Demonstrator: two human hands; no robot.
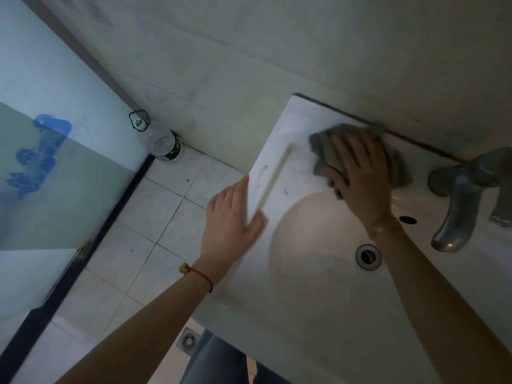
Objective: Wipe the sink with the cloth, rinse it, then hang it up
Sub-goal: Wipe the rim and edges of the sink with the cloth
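Note:
A white ceramic sink is fixed to the tiled wall, with an oval basin and a metal drain. A grey cloth lies crumpled on the flat back-left ledge of the sink, close to the wall. My right hand presses flat on the cloth with straight, spread fingers. My left hand rests on the sink's left rim, thumb on top and fingers over the outer edge. A red string bracelet sits on the left wrist.
A metal faucet rises at the right, its spout over the basin, with an overflow hole beside it. A clear plastic bottle stands in the floor corner. A frosted glass door is at left. A floor drain lies below the sink.

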